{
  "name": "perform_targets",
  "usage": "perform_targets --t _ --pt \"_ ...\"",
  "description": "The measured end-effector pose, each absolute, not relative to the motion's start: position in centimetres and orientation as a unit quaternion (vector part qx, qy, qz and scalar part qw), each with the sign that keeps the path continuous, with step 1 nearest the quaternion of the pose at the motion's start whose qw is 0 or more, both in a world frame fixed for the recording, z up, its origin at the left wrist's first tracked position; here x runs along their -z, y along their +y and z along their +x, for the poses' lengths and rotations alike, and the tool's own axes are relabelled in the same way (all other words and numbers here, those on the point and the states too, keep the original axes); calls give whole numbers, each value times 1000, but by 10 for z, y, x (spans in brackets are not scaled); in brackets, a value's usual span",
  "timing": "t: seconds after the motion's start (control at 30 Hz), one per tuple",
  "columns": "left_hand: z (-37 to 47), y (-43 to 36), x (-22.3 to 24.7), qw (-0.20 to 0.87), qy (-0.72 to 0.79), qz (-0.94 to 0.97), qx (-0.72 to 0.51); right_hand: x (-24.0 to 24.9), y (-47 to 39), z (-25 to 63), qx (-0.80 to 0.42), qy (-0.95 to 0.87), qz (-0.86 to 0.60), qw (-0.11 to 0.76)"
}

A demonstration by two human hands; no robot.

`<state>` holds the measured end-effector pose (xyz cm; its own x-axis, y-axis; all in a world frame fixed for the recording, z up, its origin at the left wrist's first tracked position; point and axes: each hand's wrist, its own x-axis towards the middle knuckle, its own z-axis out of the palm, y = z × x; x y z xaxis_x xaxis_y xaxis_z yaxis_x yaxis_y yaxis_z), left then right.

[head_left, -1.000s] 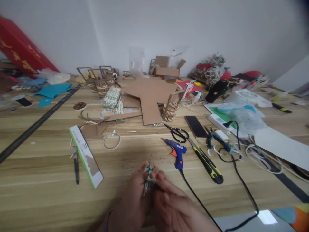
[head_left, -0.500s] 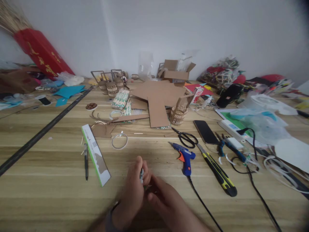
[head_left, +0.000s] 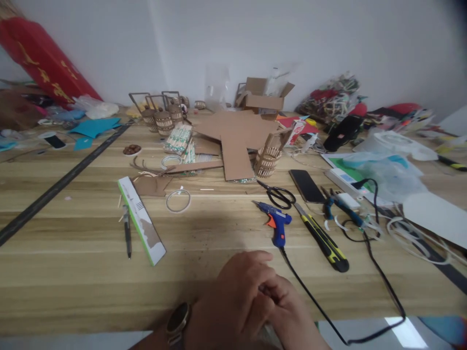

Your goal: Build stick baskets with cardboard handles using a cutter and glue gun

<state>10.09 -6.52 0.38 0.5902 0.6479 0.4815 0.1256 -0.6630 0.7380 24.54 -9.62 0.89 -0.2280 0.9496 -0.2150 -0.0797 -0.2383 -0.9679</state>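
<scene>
My left hand [head_left: 233, 296], with a watch [head_left: 178, 318] on its wrist, is closed and lies against my right hand [head_left: 294, 308] by the table's front edge. The right hand's fingers are curled in under the left ones. Whatever lies between them is hidden. Beyond the hands, a blue hot glue gun [head_left: 279, 226] lies on its side, its black cord running toward me. To its right is a yellow-and-black utility knife [head_left: 324, 240] with its blade out. Black-handled scissors [head_left: 280, 197] rest just behind the glue gun.
At left lie a pen [head_left: 127, 236], a white-and-green narrow box [head_left: 142, 221] and a tape ring [head_left: 178, 201]. Cardboard pieces [head_left: 237, 155], a small slatted bucket [head_left: 267, 163] and a phone [head_left: 307, 185] are farther back. Pliers [head_left: 345, 211] and cables lie right.
My hands have moved right and nearer to me, and the left has turned over the right. The grey-white thing that showed in my left fist is now hidden. The view has tipped down.
</scene>
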Motion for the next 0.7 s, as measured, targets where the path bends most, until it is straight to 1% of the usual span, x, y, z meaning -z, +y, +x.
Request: perform_targets --t 0.07,0.13,0.27,0.3,0.33,0.43,0.53,0.63,0.7 --pt "102 -67 -3 325 188 847 -378 -5 -113 260 -609 -462 -497 410" --pt "100 -67 1 312 179 847 -391 0 -138 287 -566 -455 -551 411" --pt "88 -67 16 329 288 787 -434 17 -207 364 -435 -381 -662 478" --pt "85 -67 20 328 321 771 -441 24 -226 382 -413 -348 -675 502" --pt "82 -67 23 323 345 755 -455 33 -242 396 -427 -315 -680 506" --pt "76 -70 25 299 378 743 -464 77 -275 415 -506 -203 -679 492" --pt "75 -75 22 289 383 760 -438 143 -275 405 -520 -74 -675 517" --pt "74 -78 18 282 380 777 -416 207 -256 388 -532 -46 -678 506" --pt "72 -80 17 279 385 780 -407 237 -242 381 -555 -47 -670 491"
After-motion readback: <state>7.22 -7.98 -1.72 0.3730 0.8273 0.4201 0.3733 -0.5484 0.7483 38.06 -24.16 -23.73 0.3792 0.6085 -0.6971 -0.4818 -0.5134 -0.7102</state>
